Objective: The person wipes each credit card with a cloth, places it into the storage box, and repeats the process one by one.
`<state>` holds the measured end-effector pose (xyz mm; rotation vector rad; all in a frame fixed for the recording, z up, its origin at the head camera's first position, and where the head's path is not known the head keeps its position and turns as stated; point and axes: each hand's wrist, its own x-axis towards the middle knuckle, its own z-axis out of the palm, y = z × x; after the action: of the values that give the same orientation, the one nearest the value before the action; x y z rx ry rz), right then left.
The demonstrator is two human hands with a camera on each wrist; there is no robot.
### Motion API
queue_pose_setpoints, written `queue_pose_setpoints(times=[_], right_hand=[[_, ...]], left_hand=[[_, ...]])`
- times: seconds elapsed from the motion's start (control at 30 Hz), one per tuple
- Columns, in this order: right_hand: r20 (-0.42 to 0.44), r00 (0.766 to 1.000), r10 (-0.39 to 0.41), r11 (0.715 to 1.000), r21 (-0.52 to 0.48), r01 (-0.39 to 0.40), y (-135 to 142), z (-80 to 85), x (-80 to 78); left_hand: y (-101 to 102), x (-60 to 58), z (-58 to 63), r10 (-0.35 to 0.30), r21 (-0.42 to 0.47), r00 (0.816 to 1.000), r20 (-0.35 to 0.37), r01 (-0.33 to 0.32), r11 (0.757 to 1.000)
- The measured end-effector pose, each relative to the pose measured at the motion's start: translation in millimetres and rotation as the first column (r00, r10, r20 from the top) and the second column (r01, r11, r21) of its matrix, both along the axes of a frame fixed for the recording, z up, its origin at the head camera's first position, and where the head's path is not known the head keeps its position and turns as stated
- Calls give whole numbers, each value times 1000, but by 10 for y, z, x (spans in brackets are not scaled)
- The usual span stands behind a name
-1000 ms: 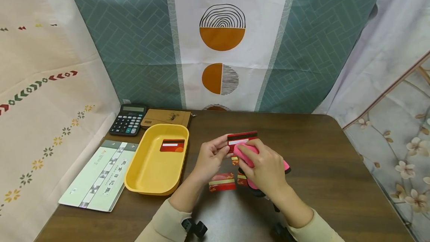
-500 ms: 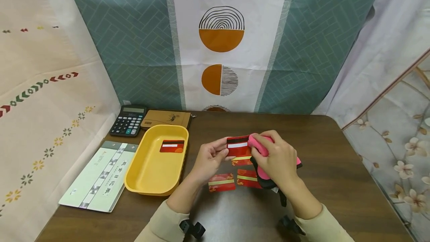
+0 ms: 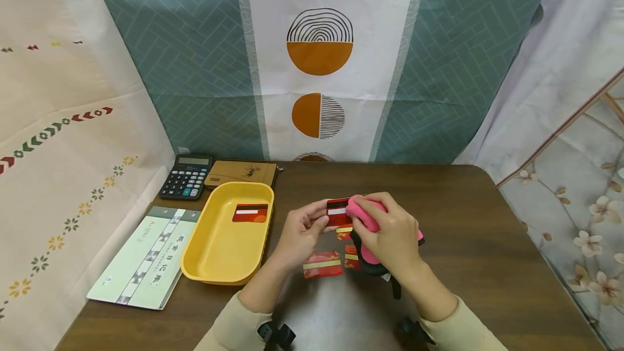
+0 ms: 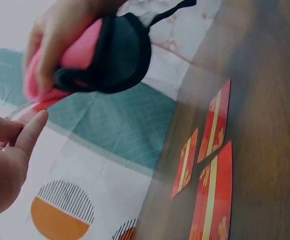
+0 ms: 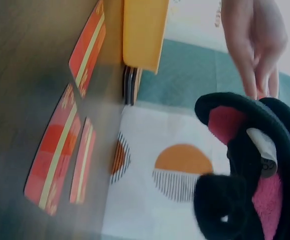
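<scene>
Between fingers and thumb, my left hand (image 3: 298,232) pinches the left end of a red bank card (image 3: 336,206) with a black stripe and white strip. My right hand (image 3: 394,240) grips a soft pink cloth (image 3: 362,214) with black edging, bunched up and pressed over the card's right part, which it hides. In the right wrist view, a white label (image 5: 262,145) sticks out of the folded cloth. Below the hands lie three red cards with gold bands: one at the left (image 3: 323,265), one beside it (image 3: 351,258) and one behind (image 3: 344,232), the latter two partly covered.
Left of the hands stands a yellow tray (image 3: 195,264) with one red card (image 3: 250,212) inside. A green-and-white account book (image 3: 141,259), a calculator (image 3: 186,177) and a brown notebook (image 3: 241,173) lie around it. A patterned cloth backdrop hangs behind the table.
The right hand has moved the pink cloth right to the card's end, then back left over it. The left hand keeps its pinch and has barely moved.
</scene>
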<state>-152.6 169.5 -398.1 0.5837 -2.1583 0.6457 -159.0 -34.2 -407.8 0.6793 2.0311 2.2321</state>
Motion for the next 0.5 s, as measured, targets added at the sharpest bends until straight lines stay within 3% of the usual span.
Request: queue_pose_setpoints(times=[0.07, 0.2, 0.33, 0.5], right_hand=[[9, 1000, -24, 1000, 3, 23, 72, -20, -35], [53, 997, -60, 998, 5, 60, 197, -62, -94], [98, 993, -72, 997, -12, 74, 279, -108, -108], [126, 989, -80, 996, -26, 84, 344, -147, -120]], left_hand=[[-55, -7, -2, 27, 9, 1000, 2, -27, 1000], [-144, -41, -38, 138, 9, 987, 81, -139, 990], [-220, -103, -70, 296, -19, 938, 179, -297, 955], [-385, -202, -31, 439, -69, 865, 243, -436, 897]])
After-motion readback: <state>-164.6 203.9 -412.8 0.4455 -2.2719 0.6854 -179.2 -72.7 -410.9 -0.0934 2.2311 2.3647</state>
